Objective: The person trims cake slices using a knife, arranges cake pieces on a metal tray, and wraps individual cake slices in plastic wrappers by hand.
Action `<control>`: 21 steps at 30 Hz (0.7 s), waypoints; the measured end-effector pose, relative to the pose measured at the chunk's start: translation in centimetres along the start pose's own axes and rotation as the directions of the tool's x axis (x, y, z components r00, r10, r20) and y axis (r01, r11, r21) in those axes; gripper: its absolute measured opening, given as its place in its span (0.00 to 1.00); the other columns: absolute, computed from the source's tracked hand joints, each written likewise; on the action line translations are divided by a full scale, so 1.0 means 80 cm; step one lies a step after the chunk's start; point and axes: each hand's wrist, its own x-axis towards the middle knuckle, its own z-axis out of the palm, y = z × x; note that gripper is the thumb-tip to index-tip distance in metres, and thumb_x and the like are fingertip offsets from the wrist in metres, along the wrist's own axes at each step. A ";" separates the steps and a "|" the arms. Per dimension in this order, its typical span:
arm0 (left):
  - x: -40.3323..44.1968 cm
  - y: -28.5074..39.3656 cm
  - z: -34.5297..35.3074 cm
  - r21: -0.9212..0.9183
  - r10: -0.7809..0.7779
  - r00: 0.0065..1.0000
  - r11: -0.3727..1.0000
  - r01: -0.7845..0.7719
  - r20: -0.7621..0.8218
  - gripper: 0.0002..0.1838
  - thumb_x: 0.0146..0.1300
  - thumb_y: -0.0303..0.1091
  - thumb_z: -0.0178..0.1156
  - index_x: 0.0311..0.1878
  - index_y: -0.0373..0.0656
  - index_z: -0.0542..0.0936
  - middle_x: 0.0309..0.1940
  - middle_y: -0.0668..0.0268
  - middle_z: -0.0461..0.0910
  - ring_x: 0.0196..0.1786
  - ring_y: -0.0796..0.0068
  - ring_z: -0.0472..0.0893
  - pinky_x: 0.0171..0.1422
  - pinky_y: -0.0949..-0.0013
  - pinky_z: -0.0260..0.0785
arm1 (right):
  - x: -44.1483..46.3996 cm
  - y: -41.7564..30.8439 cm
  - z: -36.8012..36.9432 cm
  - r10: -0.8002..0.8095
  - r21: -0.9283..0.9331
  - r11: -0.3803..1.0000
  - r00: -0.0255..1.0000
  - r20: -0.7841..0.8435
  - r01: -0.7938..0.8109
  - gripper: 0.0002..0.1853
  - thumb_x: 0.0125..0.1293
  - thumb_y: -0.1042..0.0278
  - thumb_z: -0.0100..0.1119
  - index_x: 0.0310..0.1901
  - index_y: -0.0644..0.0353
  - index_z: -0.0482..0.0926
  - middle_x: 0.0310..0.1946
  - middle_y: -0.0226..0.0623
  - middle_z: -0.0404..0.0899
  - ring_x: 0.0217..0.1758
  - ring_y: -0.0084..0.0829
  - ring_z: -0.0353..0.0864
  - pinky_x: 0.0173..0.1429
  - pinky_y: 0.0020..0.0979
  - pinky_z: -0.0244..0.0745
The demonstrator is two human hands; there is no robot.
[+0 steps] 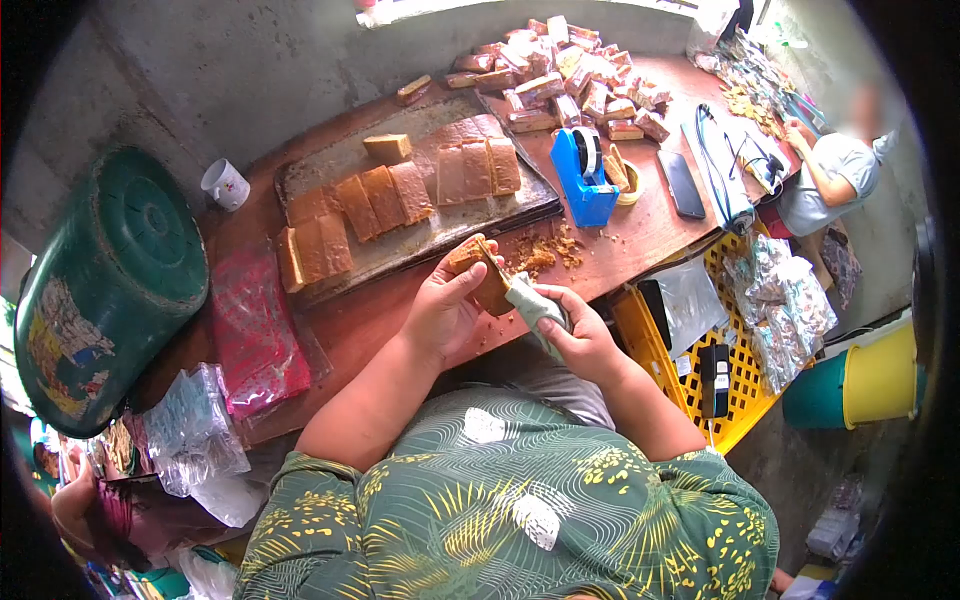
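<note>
Over the table's front edge, my left hand [445, 310] is closed around a brown-topped cake slice [491, 292]. My right hand [585, 342] grips a pale green cloth [535, 305], folded into a bundle whose upper end meets the slice. A thin dark edge runs along the slice towards the cloth; I cannot tell if it is a blade. Just beyond my hands lie cake crumbs [545, 252]. Behind them a metal baking tray [380, 245] holds several cut cake pieces [385, 200], mostly brown side up.
Wrapped cake bars [560, 75] are heaped at the back. A blue tape dispenser [582, 180] and a phone [681, 184] stand right of the tray. Left are a green tub [120, 280], mug [226, 185] and red plastic packet [258, 330]. A yellow crate [740, 410] and another person [835, 175] are at right.
</note>
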 end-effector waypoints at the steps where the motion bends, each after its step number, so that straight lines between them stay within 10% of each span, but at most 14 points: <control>1: 0.000 0.001 -0.001 0.000 -0.010 1.000 1.000 0.010 0.003 0.21 0.74 0.29 0.64 0.68 0.47 0.78 0.63 0.63 0.83 0.65 0.64 0.83 0.69 0.50 0.77 | 0.001 0.001 0.000 -0.023 -0.014 1.000 1.000 -0.014 0.023 0.24 0.78 0.69 0.59 0.72 0.65 0.69 0.63 0.37 0.77 0.65 0.25 0.74 0.72 0.31 0.69; 9: -0.003 0.006 0.011 0.013 -0.028 1.000 1.000 0.028 -0.002 0.20 0.72 0.29 0.66 0.66 0.44 0.78 0.59 0.61 0.84 0.63 0.64 0.83 0.68 0.51 0.77 | 0.005 0.008 0.003 -0.075 -0.061 0.996 0.995 -0.070 0.070 0.24 0.77 0.69 0.60 0.71 0.64 0.71 0.58 0.35 0.81 0.59 0.22 0.77 0.66 0.28 0.72; 14: 0.002 0.011 0.002 0.220 -0.029 0.999 0.975 0.032 -0.017 0.22 0.71 0.30 0.68 0.66 0.43 0.78 0.55 0.62 0.85 0.58 0.68 0.84 0.65 0.57 0.77 | 0.001 -0.004 -0.006 0.201 0.151 0.969 0.979 -0.024 -0.195 0.25 0.78 0.69 0.59 0.73 0.64 0.68 0.64 0.37 0.77 0.67 0.25 0.74 0.72 0.31 0.69; 21: -0.003 0.032 0.020 0.519 -0.081 0.990 0.845 0.131 -0.118 0.24 0.71 0.30 0.70 0.68 0.39 0.76 0.56 0.67 0.84 0.58 0.79 0.81 0.66 0.70 0.75 | -0.005 -0.010 -0.023 -0.093 -0.221 0.972 0.993 -0.069 0.076 0.24 0.73 0.73 0.64 0.69 0.62 0.74 0.60 0.39 0.82 0.62 0.28 0.79 0.69 0.32 0.73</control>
